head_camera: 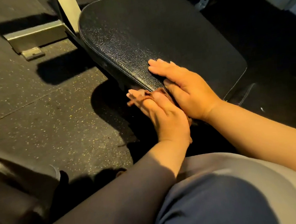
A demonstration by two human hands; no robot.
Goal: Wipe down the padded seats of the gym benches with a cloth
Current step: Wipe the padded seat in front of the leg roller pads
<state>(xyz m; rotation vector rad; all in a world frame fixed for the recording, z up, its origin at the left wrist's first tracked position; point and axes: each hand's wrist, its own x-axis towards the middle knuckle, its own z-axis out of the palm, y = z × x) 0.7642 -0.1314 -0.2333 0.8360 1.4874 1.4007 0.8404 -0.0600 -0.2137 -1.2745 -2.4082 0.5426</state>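
From the head view, your right hand point(186, 88) is lying flat, fingers straight, on the padded seat point(153, 30); your left hand point(160, 114), fingers extended, is pressing the brown cloth point(157, 93) against the seat's near edge. The cloth looks soft and light: be bunching it under your palm.

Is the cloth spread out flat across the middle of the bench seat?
No, the cloth is bunched at the near edge of the seat, tucked between the left hand and the right hand.

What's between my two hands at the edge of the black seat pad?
In the head view, a brownish cloth is bunched between the left hand and the right hand at the seat pad's near edge.
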